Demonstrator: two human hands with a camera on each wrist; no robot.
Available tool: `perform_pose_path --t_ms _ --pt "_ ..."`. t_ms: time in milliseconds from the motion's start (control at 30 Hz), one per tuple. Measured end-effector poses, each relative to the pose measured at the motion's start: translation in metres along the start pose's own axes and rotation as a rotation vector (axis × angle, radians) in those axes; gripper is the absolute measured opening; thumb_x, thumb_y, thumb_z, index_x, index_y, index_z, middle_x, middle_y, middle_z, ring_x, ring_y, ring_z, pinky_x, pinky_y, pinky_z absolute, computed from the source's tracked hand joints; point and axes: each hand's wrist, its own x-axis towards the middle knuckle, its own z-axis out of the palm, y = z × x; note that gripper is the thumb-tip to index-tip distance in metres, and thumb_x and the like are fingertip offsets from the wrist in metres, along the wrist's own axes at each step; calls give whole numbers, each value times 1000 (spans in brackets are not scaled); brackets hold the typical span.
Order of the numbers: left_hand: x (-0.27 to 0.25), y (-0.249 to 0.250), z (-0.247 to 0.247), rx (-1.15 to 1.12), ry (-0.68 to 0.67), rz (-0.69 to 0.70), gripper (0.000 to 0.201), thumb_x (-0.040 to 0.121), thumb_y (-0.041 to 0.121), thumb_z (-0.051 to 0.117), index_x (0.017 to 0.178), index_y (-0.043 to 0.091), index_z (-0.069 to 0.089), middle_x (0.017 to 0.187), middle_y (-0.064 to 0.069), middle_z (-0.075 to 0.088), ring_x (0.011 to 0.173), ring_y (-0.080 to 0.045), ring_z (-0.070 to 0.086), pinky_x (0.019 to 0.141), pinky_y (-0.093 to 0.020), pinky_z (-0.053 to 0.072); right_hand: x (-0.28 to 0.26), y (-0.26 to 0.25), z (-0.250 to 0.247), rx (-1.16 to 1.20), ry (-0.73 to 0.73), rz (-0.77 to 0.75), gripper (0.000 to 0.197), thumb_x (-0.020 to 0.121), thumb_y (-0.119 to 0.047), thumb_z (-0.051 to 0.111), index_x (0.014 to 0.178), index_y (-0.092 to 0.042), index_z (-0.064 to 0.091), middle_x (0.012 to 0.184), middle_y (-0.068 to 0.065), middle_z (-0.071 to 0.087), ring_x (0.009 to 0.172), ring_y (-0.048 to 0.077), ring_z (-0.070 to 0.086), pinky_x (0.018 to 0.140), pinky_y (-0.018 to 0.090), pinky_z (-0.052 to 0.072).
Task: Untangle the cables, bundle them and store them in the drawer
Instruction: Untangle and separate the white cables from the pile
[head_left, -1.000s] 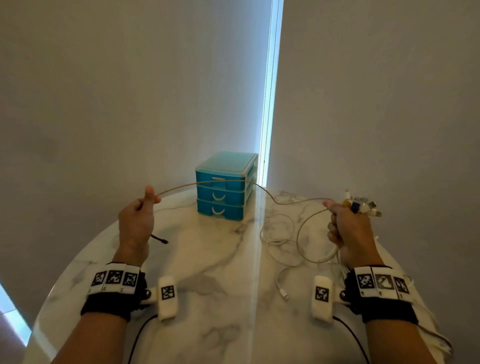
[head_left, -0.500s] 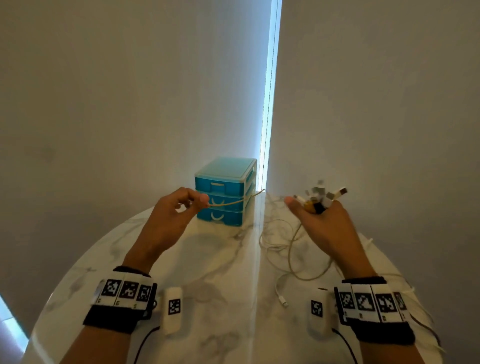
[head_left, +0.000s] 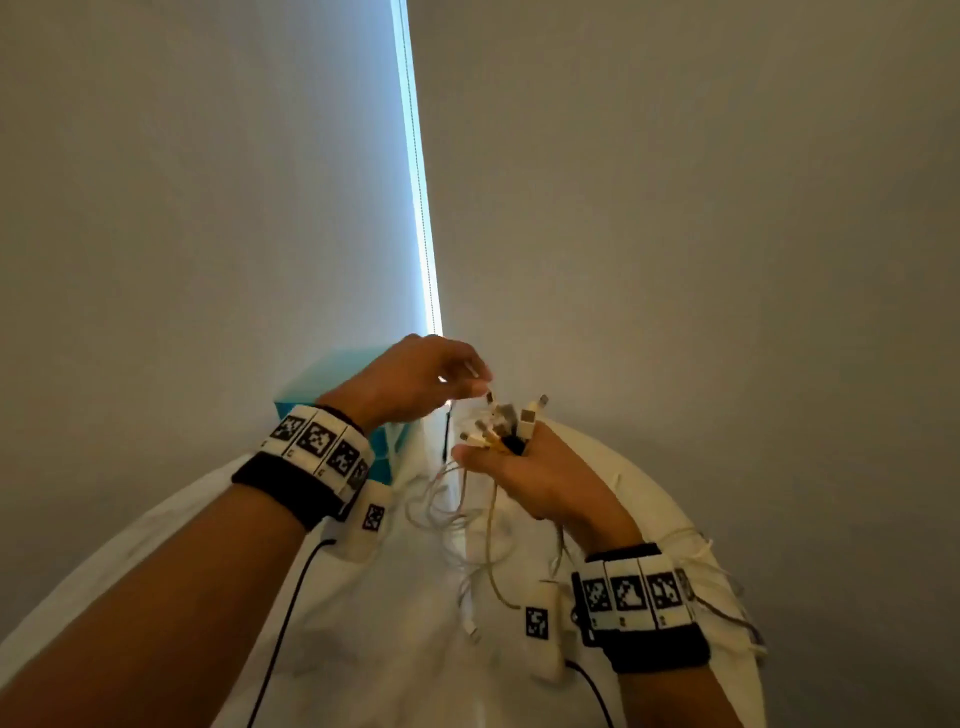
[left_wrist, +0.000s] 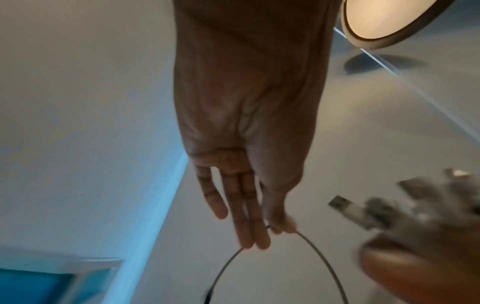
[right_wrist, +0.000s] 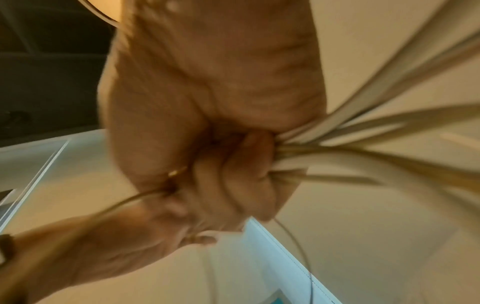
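My right hand (head_left: 511, 465) grips a bunch of cables (head_left: 491, 525) in a fist, held above the table. Their plug ends (head_left: 511, 415) stick up out of the fist, and the white and tan cords hang down to the tabletop. My left hand (head_left: 470, 382) is just above and left of those plugs and pinches a thin dark cable (left_wrist: 315, 250) between thumb and fingertips (left_wrist: 259, 242). That cable loops downward. The blue drawer unit (head_left: 332, 371) stands behind my left wrist, mostly hidden. In the right wrist view the fist (right_wrist: 233, 168) closes on the cords (right_wrist: 363, 144).
The round white marble table (head_left: 670, 499) has loose cable loops and a white plug (head_left: 470, 631) lying between my forearms. More cords trail off its right edge (head_left: 727, 597). Walls and a bright window slit (head_left: 421, 208) stand behind.
My left hand has moved right and up to the plug ends in my right hand, carrying the thin cable. The right hand rose a little. The drawer unit is now mostly covered.
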Motion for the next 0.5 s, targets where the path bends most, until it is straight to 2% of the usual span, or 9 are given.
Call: perform_pose_path --t_ms 33,67,133,200,267,333,367,433,500 --pt "9 13 4 -73 -13 81 44 100 52 64 142 38 63 132 12 72 113 1 65 111 -34 51 3 4 -6 104 179 29 31 99 -55 67 80 -30 68 62 -11 64 58 0 59 67 33 53" --pt "16 24 8 -110 -33 119 56 102 54 59 156 42 48 142 12 67 122 0 59 114 -32 43 4 8 -13 187 361 63 37 100 -55 66 77 -26 67 62 -8 64 59 2 58 67 31 51" --pt "20 34 13 -172 -4 123 62 107 58 47 165 44 30 144 14 66 123 2 59 110 -29 40 4 13 -25 180 579 167 45 103 -57 60 75 -22 67 66 -6 67 63 4 61 60 24 41" --pt "14 31 20 -307 89 113 57 109 58 40 162 38 38 135 16 71 114 4 68 106 -25 46 3 21 -27 75 574 236 51 105 -61 54 80 -19 69 71 -2 70 69 8 63 59 23 38" --pt "4 24 24 -400 127 83 57 108 63 37 154 33 52 125 17 75 106 3 73 102 -27 53 5 28 -21 -15 518 261 50 105 -61 53 82 -19 70 73 -2 69 69 9 61 63 28 42" --pt "-8 13 32 -425 91 62 63 102 70 35 145 32 61 121 18 76 103 3 73 99 -31 56 7 28 -13 -29 486 224 43 106 -54 56 79 -22 67 68 -4 65 60 3 57 56 20 41" --pt "-15 9 36 -442 63 51 64 101 72 35 143 33 63 121 18 76 103 2 73 97 -31 58 8 25 -10 -18 482 173 42 106 -51 57 76 -23 63 64 -5 62 56 2 57 51 14 38" --pt "-28 2 43 -486 28 22 59 102 69 36 139 34 66 120 19 76 103 2 73 90 -28 60 13 17 -6 99 516 80 43 106 -50 60 73 -21 58 59 -5 57 52 2 55 53 12 40" --pt "-43 -3 49 -526 18 8 49 107 60 39 137 34 67 121 18 75 105 1 73 85 -26 61 13 10 -1 258 472 81 43 103 -52 62 71 -23 59 56 -7 52 50 5 50 57 23 44"
